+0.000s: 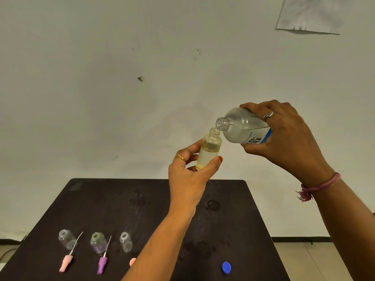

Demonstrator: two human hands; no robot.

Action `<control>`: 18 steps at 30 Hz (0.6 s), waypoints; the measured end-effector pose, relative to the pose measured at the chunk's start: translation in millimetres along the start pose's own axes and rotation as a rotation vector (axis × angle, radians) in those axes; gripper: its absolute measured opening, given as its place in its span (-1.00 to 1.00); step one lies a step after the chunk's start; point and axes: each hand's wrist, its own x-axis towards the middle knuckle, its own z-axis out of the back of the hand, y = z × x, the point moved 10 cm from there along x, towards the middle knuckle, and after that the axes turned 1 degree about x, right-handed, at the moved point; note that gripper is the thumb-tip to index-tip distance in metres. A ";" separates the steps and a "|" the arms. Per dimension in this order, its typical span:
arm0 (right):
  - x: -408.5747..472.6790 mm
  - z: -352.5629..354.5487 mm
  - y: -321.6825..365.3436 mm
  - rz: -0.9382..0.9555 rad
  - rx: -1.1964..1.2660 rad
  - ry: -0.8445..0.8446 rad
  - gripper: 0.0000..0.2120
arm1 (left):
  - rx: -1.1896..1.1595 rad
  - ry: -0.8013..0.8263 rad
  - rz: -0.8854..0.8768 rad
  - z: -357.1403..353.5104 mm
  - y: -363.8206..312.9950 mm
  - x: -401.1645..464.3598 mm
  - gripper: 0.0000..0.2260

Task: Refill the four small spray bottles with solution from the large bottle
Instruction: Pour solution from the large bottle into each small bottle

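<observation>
My left hand point(191, 169) grips a small clear spray bottle point(209, 151) upright above the dark table point(142, 199); pale yellowish liquid fills most of it. My right hand point(284, 134) holds the large clear bottle point(241, 128) with a blue label, tilted so that its open mouth touches the small bottle's neck. Three other small open bottles stand on the table at the near left: one point(67, 239), a purple-tinted one point(98, 242) and one point(125, 241).
A pink spray head point(66, 263) and a purple spray head point(102, 264) with dip tubes lie in front of the bottles. An orange cap point(132, 261) shows beside my left forearm. A blue cap point(226, 267) lies at the near right. A white wall stands behind the table.
</observation>
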 end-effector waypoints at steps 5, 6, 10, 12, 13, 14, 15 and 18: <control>-0.5 -1.1 0.4 0.003 0.000 0.007 -0.28 | 0.000 0.004 -0.007 0.0 -1.0 -0.6 -0.65; -0.5 -0.7 0.8 0.004 -0.001 0.005 -0.28 | 0.001 0.004 -0.006 0.1 -1.0 -0.7 -0.65; -0.9 0.1 2.0 0.005 -0.002 0.005 -0.29 | 0.001 0.003 -0.009 -0.3 -1.1 -0.5 -0.65; -1.2 0.3 1.6 0.003 0.000 0.005 -0.28 | 0.001 0.001 -0.010 -0.1 -1.1 -0.9 -0.64; -1.4 0.3 1.2 0.002 -0.001 0.006 -0.28 | -0.002 0.000 -0.009 -0.1 -1.0 -1.1 -0.64; -1.4 0.4 0.8 0.001 -0.003 0.007 -0.28 | -0.004 0.000 -0.008 -0.2 -0.5 -1.2 -0.64; -1.4 0.4 0.5 -0.001 -0.005 0.008 -0.28 | -0.003 0.001 -0.007 -0.3 -0.3 -1.2 -0.64; -1.7 0.8 0.1 -0.003 -0.005 0.007 -0.28 | 0.005 -0.001 -0.008 -0.6 0.2 -1.5 -0.64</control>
